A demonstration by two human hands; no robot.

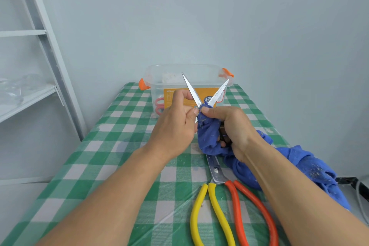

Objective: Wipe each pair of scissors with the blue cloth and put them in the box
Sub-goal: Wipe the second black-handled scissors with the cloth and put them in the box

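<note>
A pair of scissors (192, 90) is held upright above the table, its two steel blades spread in a V. My left hand (175, 124) grips it just below the pivot. My right hand (229, 126) pinches the blue cloth (207, 136) against the blades' base; the scissors' handles are hidden in the cloth and hand. The rest of the cloth trails to the right across the table. Behind the blades stands the clear plastic box (157, 78) with orange latches, with red scissor handles (159, 105) visible inside.
Two large pairs of scissors lie near the front, one with yellow handles (201, 211), one with orange handles (251, 205). The table has a green and white checked cover (111, 156). A white shelf unit (40, 50) stands on the left, a wall behind.
</note>
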